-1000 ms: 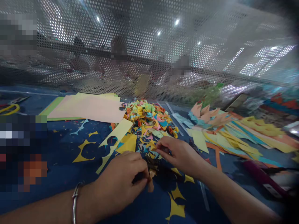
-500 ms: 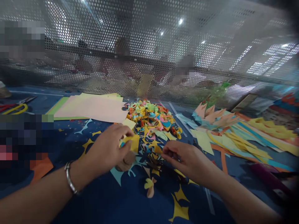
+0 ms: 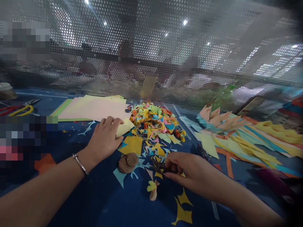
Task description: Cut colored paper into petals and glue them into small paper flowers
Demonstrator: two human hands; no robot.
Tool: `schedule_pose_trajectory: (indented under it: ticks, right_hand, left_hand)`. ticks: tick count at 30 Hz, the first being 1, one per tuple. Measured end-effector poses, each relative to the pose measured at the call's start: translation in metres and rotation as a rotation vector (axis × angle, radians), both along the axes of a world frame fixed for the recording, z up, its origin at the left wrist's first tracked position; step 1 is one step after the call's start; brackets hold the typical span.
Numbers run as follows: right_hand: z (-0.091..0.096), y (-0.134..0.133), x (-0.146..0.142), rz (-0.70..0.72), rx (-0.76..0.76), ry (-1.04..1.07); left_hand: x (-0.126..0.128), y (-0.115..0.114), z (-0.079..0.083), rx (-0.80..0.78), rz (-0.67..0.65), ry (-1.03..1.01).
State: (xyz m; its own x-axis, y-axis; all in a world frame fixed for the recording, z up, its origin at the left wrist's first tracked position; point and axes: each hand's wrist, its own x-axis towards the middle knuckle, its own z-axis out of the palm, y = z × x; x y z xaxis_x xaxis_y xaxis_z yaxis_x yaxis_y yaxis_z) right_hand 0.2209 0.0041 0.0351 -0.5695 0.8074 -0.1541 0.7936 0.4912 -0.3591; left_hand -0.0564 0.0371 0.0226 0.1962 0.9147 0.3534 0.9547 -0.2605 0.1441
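Note:
My left hand [image 3: 104,136] is closed on a pale yellow paper piece [image 3: 127,127], thumb below and fingers over its edge. In front of it lie a deep yellow paper square [image 3: 132,145] and a round brown wooden piece [image 3: 127,162] with a smaller disc on it. My right hand [image 3: 189,168] closes round the dark handles of a pair of scissors [image 3: 158,167], whose blades point left over paper scraps. A small paper flower [image 3: 152,189] with yellow and peach petals lies nearer me, beside yellow cut-out scraps [image 3: 182,212].
A heap of colourful paper curls and scraps [image 3: 153,118] sits ahead. Stacked paper sheets [image 3: 94,108] are at back left, with red and yellow-handled scissors [image 3: 22,109] beyond. Paper strips [image 3: 255,148] spread at right near a purple object [image 3: 272,179]. A perforated metal screen [image 3: 151,47] stands behind.
My left hand has moved left and away from the yellow square and wooden piece, and has taken hold of the pale yellow paper. My right hand has lowered onto the scissors and grasped them.

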Motion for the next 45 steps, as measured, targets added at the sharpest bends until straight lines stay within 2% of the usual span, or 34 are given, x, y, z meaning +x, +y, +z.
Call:
schedule_pose_trajectory:
  ticks: [4,9,15,22,29,38,45]
  right_hand:
    - [-0.002,-0.001,0.001,-0.022,-0.05,0.016]
    - [-0.004,-0.003,-0.001,-0.03,-0.087,0.028]
    - [-0.002,-0.001,-0.001,-0.01,0.013,0.066]
    - [0.008,-0.001,0.0,-0.067,0.096,0.194]
    - [0.009,-0.001,0.002,-0.095,0.125,0.242]
    - [0.008,-0.001,0.0,-0.087,0.133,0.256]
    - [0.008,0.001,0.001,-0.107,0.14,0.286]
  left_hand:
    - [0.004,-0.005,0.003,0.088,0.014,0.101]
    - [-0.002,-0.001,0.0,0.051,0.006,0.151]
    - [-0.005,0.002,0.002,0.089,0.025,0.129]
    - [0.0,-0.001,-0.001,-0.058,-0.14,0.06]
    - [-0.005,-0.002,0.003,-0.049,-0.091,0.076]
    - [0.009,0.004,-0.014,-0.129,-0.202,0.003]
    - [0.007,0.01,-0.01,-0.206,-0.261,-0.043]
